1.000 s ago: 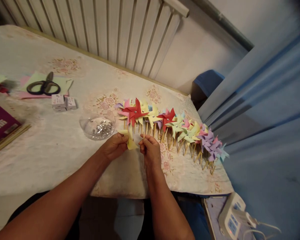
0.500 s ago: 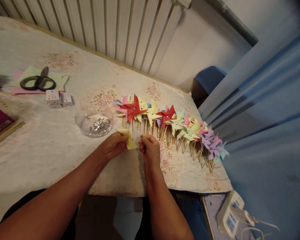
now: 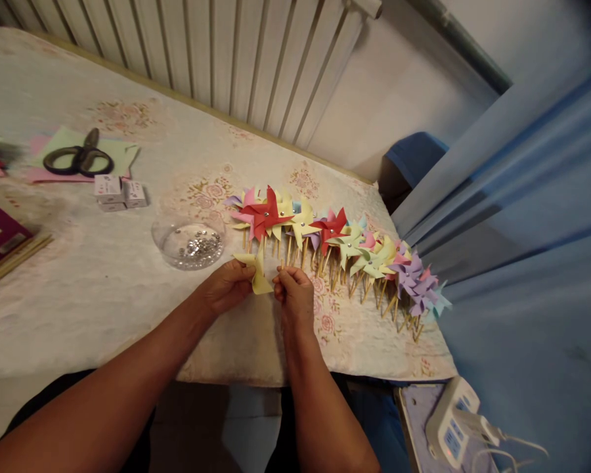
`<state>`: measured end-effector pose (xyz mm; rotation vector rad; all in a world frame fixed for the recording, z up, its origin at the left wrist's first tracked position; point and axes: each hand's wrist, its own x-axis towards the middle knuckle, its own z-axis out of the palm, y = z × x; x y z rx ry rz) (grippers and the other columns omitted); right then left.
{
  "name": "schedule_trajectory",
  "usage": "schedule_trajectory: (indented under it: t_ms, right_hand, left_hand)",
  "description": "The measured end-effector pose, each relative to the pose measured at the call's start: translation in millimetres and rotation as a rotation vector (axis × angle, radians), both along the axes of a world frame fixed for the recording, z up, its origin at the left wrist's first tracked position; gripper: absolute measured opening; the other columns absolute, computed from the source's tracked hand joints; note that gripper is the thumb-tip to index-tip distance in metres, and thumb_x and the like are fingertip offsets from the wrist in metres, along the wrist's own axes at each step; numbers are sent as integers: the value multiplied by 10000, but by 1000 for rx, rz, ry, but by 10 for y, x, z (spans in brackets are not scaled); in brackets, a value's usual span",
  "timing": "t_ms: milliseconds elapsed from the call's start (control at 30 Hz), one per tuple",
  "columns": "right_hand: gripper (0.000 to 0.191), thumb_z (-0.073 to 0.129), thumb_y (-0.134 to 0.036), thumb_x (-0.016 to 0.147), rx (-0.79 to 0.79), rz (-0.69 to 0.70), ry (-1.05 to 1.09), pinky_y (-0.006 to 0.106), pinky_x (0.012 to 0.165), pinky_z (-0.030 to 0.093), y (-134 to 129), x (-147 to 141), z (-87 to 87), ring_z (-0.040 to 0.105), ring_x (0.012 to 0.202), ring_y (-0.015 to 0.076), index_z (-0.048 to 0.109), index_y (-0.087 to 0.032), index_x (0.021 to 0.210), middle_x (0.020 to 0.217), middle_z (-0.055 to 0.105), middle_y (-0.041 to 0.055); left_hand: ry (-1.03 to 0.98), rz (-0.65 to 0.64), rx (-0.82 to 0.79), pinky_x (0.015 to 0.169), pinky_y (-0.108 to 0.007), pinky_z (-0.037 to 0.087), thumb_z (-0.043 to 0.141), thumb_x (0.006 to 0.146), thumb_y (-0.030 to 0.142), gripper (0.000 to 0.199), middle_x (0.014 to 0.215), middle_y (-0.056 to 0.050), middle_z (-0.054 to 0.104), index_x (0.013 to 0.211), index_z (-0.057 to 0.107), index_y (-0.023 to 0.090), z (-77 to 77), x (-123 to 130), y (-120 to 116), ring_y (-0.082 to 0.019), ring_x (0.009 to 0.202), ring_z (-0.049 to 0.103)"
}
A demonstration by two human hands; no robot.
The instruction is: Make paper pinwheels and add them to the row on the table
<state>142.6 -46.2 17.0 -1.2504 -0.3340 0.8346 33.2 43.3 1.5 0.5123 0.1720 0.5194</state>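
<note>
Pinched in my left hand (image 3: 230, 286) is a pale yellow paper pinwheel (image 3: 260, 277), its folded blades turned toward my right. Just beside it, my right hand (image 3: 294, 289) is closed, thumb against fingers; whatever it pinches is too small to make out. Behind both hands lies a long row of finished paper pinwheels on sticks, with a red pinwheel (image 3: 266, 213) at the near left end and purple pinwheels (image 3: 408, 274) toward the right. Left of them stands a clear round dish (image 3: 190, 246) holding many small shiny metal pins.
Black-handled scissors (image 3: 79, 157) rest on green and pink paper sheets (image 3: 123, 154). Small white boxes (image 3: 111, 190) sit in front of them. A purple package (image 3: 0, 230) and thin sticks (image 3: 24, 256) lie at the left. A power strip (image 3: 450, 420) is beyond the table's right corner.
The view has shifted slightly. Both hands keep nearly the same pose, and the yellow pinwheel stays in my left hand.
</note>
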Motion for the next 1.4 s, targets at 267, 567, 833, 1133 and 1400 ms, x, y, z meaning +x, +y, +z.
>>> schedule_trajectory:
  t_ms: [267, 567, 833, 1133, 1400]
  right_hand:
    - [186, 643, -240, 647, 6, 3, 4, 185, 390, 241, 11, 18, -20, 394, 387, 44, 634, -164, 816, 557, 608, -50]
    - [213, 629, -259, 683, 38, 42, 13, 183, 371, 267, 11, 22, -68, 406, 368, 46, 631, -162, 873, 572, 619, -53]
    - [193, 629, -238, 697, 58, 19, 28, 180, 379, 279, 17, 4, -118, 416, 375, 43, 621, -166, 876, 581, 622, -57]
    - [183, 621, -230, 686, 57, 24, 22, 183, 378, 277, 24, 14, -142, 402, 360, 43, 591, -175, 858, 567, 602, -68]
    - [183, 624, -234, 687, 39, 21, 29, 179, 380, 288, 26, -8, -132, 431, 383, 47, 589, -178, 857, 571, 593, -72]
  left_hand:
    - [1, 1, 12, 647, -208, 530, 835, 642, 169, 162, 704, -67, 741, 748, 743, 88, -38, 6, 8, -141, 638, 670]
    - [14, -4, 8, 645, -238, 533, 815, 654, 143, 149, 703, -80, 738, 761, 734, 77, -45, 3, 12, -157, 626, 670]
    - [35, -6, 12, 662, -226, 542, 853, 624, 183, 221, 723, -82, 746, 782, 744, 74, -79, 6, 16, -152, 640, 678]
    - [9, -18, 5, 663, -229, 533, 819, 664, 153, 175, 728, -84, 744, 797, 740, 72, -106, 13, 26, -151, 644, 676]
    - [50, -6, 19, 647, -211, 527, 869, 605, 210, 237, 706, -49, 734, 769, 737, 103, -67, 8, 10, -132, 629, 659]
